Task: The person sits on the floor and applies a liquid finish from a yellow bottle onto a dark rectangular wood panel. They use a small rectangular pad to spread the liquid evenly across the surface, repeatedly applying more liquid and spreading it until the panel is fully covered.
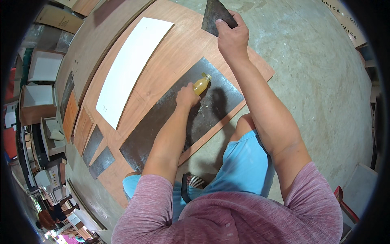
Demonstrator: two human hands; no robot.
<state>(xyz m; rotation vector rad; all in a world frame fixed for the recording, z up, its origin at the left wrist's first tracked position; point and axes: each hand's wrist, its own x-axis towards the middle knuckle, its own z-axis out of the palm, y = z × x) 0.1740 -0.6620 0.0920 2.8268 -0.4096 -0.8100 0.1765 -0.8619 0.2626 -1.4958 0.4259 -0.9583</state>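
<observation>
A small clear bottle of yellow liquid point(201, 86) is gripped in my left hand point(187, 96), its neck pointing away and slightly right. That hand is over a dark, scuffed rectangular panel point(162, 122), which lies on a larger reddish wooden board point(178, 30). Whether the bottle touches the panel I cannot tell. My right hand point(235, 36) is farther off at the upper right, thumb on top of a dark flat piece with a pointed corner point(215, 18), its fingers closed round the edge.
A long white panel point(134, 69) lies left of the dark panel. Small dark offcuts point(101, 162) and wooden strips point(83, 124) are at the board's left end. Open boxes point(38, 101) stand along the left. Concrete floor point(308, 77) stretches right. Another person point(55, 213) is far off, lower left.
</observation>
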